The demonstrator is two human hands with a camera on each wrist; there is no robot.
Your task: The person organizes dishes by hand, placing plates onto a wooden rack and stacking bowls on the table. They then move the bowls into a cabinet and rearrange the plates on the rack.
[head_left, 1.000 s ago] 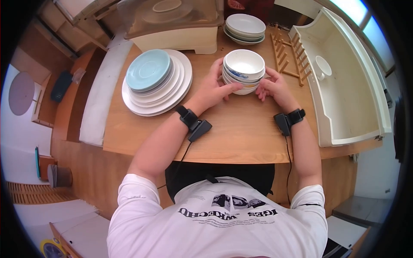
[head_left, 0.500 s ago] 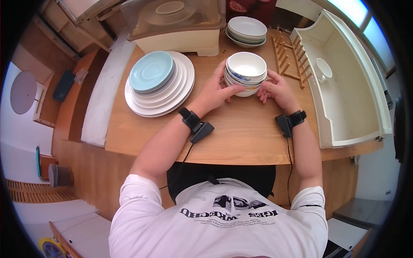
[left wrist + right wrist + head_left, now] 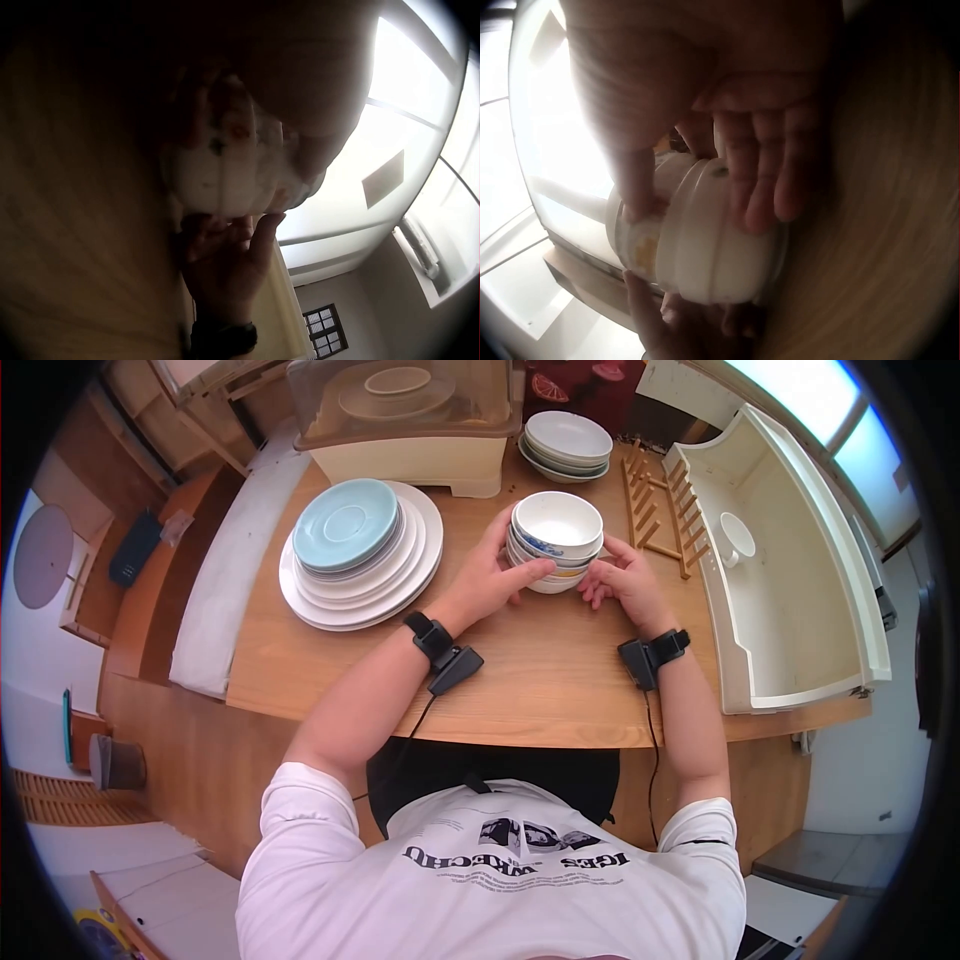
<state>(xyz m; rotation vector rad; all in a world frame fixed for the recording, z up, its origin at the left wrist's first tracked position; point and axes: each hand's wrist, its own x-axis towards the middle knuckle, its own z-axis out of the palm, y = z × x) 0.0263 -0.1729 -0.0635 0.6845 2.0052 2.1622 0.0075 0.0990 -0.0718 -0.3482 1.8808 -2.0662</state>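
Observation:
A stack of several white bowls [image 3: 556, 547], some with blue and yellow patterns, stands upright on the wooden table between both hands. My left hand [image 3: 488, 582] grips its left side, thumb across the front and fingers round the back. On the other side my right hand [image 3: 634, 590] holds the stack, its thumb and fingers against the bowls' walls. The right wrist view shows the right thumb on the upper bowls [image 3: 720, 262] and the other fingers along the lower ones. The left wrist view is dark, with the bowls' pale sides [image 3: 214, 180] between the two hands.
A stack of plates [image 3: 415, 525], with light blue saucers [image 3: 345, 525] on top, stands at left. Behind are more bowls [image 3: 568, 435] and a lidded dish box [image 3: 410, 465]. A wooden peg rack [image 3: 660, 510] and a cream bin [image 3: 800, 650] holding a cup [image 3: 737, 537] are at right.
The head view has shifted slightly. Both hands keep their places on the stack of bowls, which stays where it was on the table.

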